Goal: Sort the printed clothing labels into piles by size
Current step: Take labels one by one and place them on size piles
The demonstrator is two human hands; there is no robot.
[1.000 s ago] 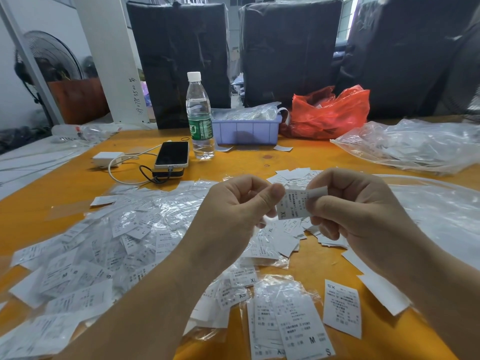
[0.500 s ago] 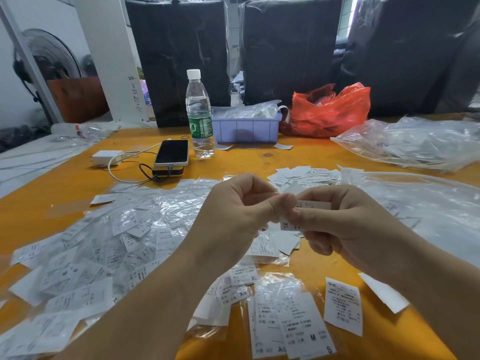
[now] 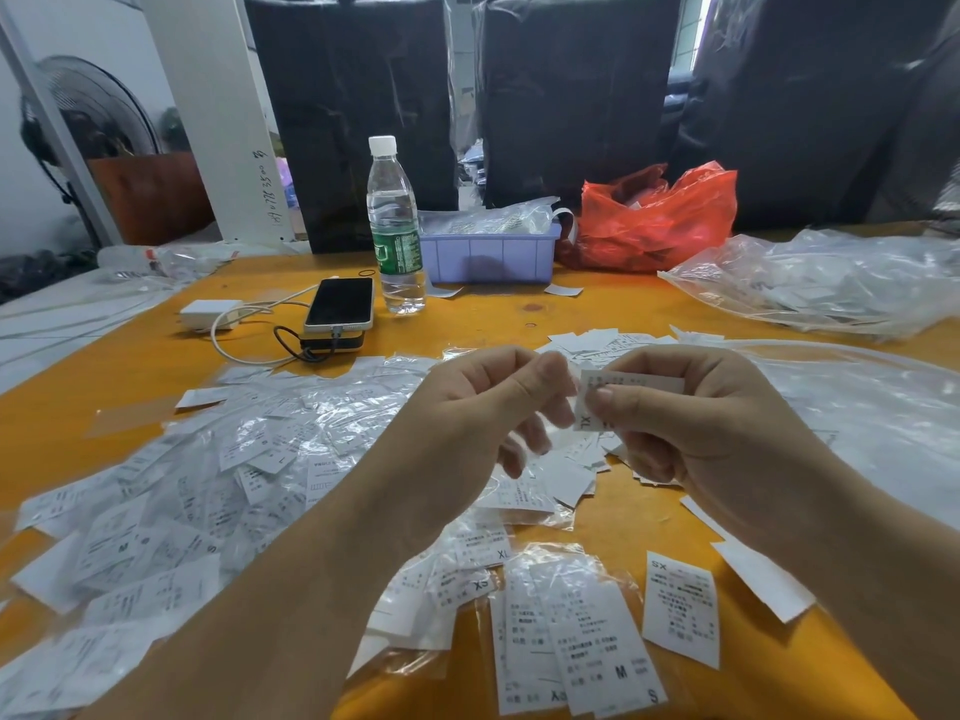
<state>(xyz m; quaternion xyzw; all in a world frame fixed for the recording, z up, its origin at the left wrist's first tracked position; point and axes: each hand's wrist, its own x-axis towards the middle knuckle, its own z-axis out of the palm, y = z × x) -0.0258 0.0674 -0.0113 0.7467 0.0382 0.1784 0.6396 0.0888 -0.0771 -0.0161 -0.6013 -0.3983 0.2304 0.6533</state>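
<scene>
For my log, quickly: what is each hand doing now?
Left hand: fingers curled, holding nothing visible.
Right hand: pinches the small white printed XL label.

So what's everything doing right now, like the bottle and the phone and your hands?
Left hand: fingers curled, thumb tip at the label's edge.
Right hand: pinches the XL label.
XL label: held up above the table.
Water bottle: upright, cap on, part full.
Phone: screen dark, cable plugged in.
Purple bin: open, filled with clear bags.
Red bag: crumpled, mouth open.
XS label: lying flat, alone.
</scene>
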